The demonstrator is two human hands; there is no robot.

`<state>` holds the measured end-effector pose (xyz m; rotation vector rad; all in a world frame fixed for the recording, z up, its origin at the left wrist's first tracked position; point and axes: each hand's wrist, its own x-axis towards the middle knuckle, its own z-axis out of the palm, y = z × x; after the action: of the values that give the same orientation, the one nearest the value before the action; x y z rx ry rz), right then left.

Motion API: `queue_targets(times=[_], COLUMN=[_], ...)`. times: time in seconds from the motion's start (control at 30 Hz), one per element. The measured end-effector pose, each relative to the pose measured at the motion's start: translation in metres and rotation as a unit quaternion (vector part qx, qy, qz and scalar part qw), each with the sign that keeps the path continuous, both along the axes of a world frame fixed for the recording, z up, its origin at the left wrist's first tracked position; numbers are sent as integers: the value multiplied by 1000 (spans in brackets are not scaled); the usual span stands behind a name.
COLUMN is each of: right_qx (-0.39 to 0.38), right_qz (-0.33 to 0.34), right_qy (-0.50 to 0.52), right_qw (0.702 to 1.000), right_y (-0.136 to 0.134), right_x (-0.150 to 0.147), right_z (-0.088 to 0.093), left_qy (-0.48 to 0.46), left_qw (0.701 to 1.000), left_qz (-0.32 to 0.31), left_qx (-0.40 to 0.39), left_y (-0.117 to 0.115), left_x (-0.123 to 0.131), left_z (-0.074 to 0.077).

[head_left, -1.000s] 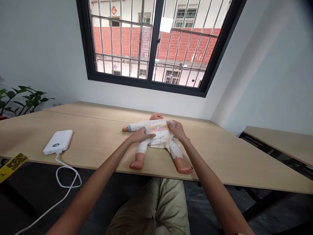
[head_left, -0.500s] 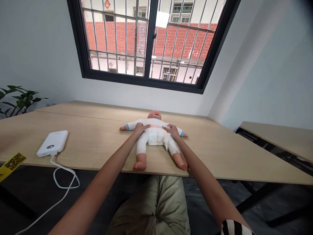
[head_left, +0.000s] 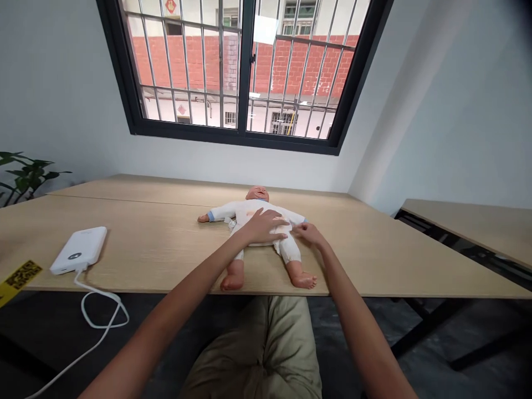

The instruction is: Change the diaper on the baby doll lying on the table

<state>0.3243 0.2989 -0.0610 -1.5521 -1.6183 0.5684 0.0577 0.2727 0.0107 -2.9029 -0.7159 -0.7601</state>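
A baby doll [head_left: 257, 194] in a white long-sleeved suit with blue cuffs lies on its back, feet toward me. Around its hips is a white diaper [head_left: 257, 244], mostly covered by my left hand [head_left: 266, 224]. That hand rests flat across the diaper's front and the doll's belly, fingers stretched out to the right. At the doll's right-hand side in the view, my right hand [head_left: 308, 231] is closed in a pinch at the edge of the diaper. The exact bit between its fingertips is too small to make out clearly. A crumpled white diaper flap [head_left: 230, 223] sticks out at the left hip.
The doll lies on a light wooden table [head_left: 145, 244] near its front edge. To the left sit a white power bank [head_left: 80, 249] with a white cable [head_left: 100, 327] hanging off the edge, and a yellow tag [head_left: 20, 280]. A barred window [head_left: 241, 72] is behind; another table [head_left: 469, 227] stands right.
My left hand has moved right from the doll's left hip onto the diaper's front. My right hand has shifted outward from the waist to the diaper's side. The view has turned slightly.
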Motion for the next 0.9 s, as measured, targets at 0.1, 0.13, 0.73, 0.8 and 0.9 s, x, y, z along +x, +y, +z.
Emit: queue_targets(times=[0.1,0.13,0.73,0.8,0.9], right_qx=[-61,-66,-20,-30,-22], right_qz=[106,141,108,92,48], right_qy=[-43,-47,150,167,202], right_qw=[992,987,983,981,978], right_y=[-12,-14,-20,-17,-14], right_x=[-4,-7,-18,-21,-22], right_z=[2,3,13,10,7], left_qy=[74,82,-3,-14,-11], left_qw=[996,994,992,992,992], left_qz=[25,34,71,77,87], left_qx=[-44,-57,-101,-97,-94], left_y=[7,10,12,11,12], left_x=[4,4,3,4,7], left_z=[-7,-9,-20,-20,-18])
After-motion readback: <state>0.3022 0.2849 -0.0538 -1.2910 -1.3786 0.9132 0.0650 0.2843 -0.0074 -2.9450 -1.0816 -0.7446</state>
